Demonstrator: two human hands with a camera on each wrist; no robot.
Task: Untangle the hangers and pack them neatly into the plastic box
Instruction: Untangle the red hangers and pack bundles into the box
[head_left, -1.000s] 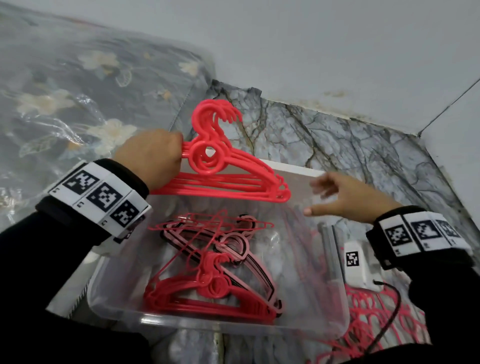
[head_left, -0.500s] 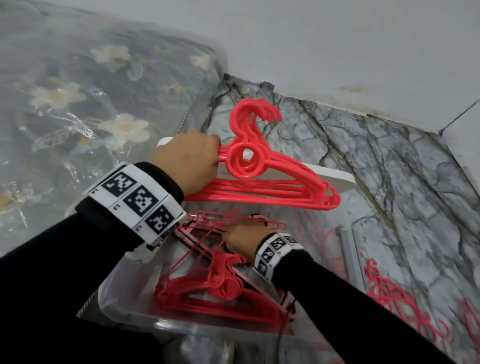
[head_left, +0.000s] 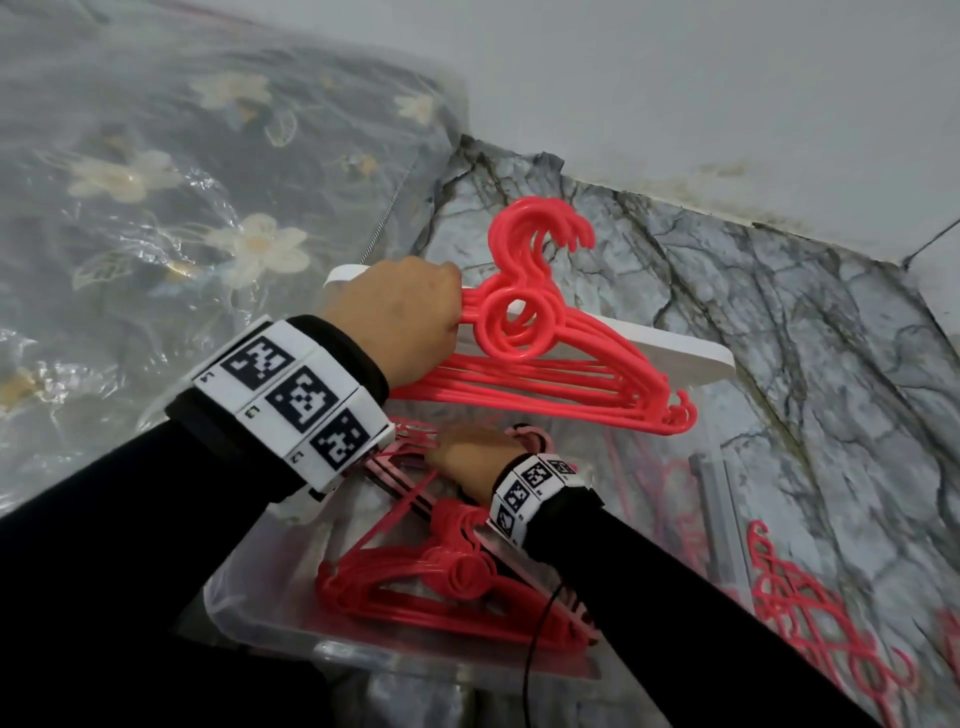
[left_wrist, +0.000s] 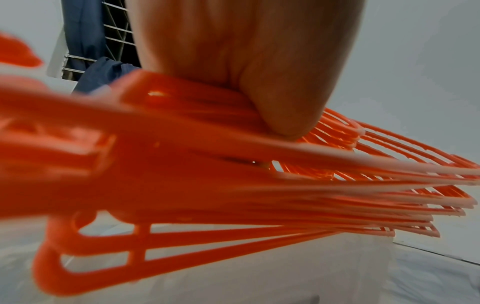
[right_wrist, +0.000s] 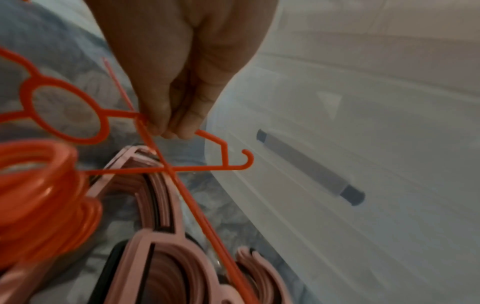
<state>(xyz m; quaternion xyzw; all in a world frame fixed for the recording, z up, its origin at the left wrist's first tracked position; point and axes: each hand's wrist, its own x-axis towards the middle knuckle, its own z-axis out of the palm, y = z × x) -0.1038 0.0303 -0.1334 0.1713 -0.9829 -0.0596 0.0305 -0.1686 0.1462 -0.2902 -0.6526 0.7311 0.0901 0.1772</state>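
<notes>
My left hand (head_left: 400, 317) grips a stack of several red hangers (head_left: 550, 374) by one shoulder and holds it above the far side of the clear plastic box (head_left: 270, 618). In the left wrist view the thumb (left_wrist: 283, 111) presses down on that stack (left_wrist: 233, 185). My right hand (head_left: 467, 457) is down inside the box. Its fingertips (right_wrist: 176, 127) pinch the arm of a single thin red hanger (right_wrist: 223, 152) lying over pink hangers (right_wrist: 161, 226). A stack of red hangers (head_left: 447, 587) lies in the near part of the box.
A white lid (head_left: 675, 353) lies behind the box on the marble-pattern floor (head_left: 779, 338). More red hangers (head_left: 810, 623) lie on the floor at the right. A plastic-wrapped floral bundle (head_left: 182, 208) fills the left. A black cable (head_left: 540, 644) hangs over the box's front rim.
My right hand came from the box's right rim down into the box and took hold of a thin red hanger. My left hand kept its grip on the raised stack.
</notes>
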